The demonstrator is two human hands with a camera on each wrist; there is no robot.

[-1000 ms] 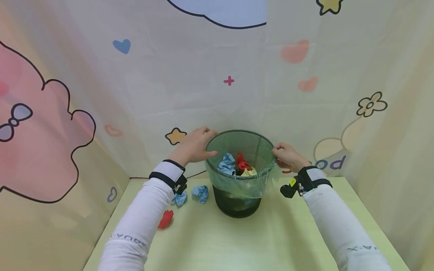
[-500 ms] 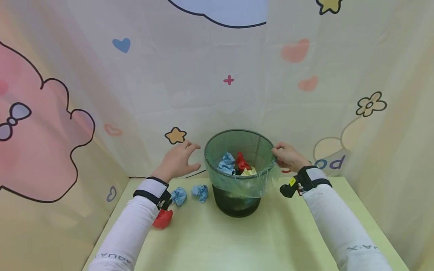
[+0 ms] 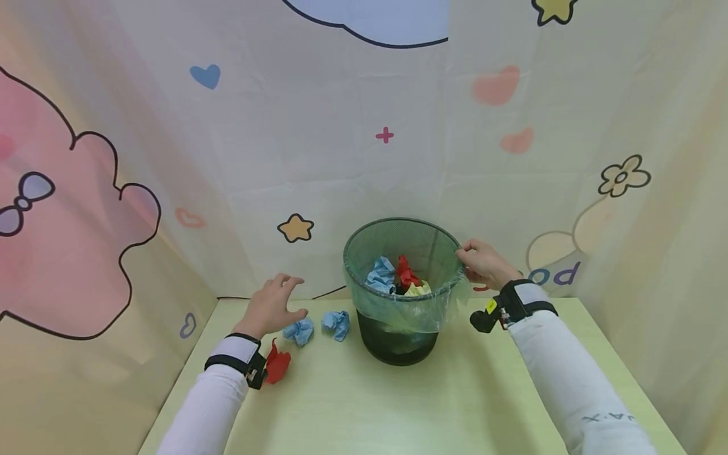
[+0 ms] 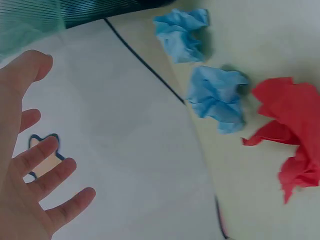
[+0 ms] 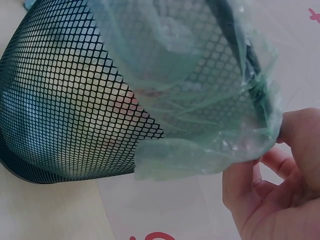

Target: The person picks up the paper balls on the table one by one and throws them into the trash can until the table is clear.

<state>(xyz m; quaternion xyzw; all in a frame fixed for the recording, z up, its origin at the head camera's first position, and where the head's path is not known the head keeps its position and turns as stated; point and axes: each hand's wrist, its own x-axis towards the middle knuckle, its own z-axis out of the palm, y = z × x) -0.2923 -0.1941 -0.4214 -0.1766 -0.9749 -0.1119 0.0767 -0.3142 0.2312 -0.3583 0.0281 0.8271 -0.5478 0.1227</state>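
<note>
A black mesh wastebasket stands on the table, lined with a thin green plastic bag folded over its rim. Inside lie crumpled papers, among them a blue one, a red one and a yellow one. At the basket's right rim my right hand pinches the rim and bag between thumb and fingers. My left hand hangs in the air with fingers spread, holding nothing. Close by it on the table are two crumpled blue papers and a crumpled red paper.
The pale table meets a printed cloth backdrop just behind the wastebasket. More cloth hangs along both sides. The loose papers lie left of the basket.
My left hand has left the basket's left rim and moved left and down towards the loose papers. My right hand has stayed at the rim, and the basket has not moved.
</note>
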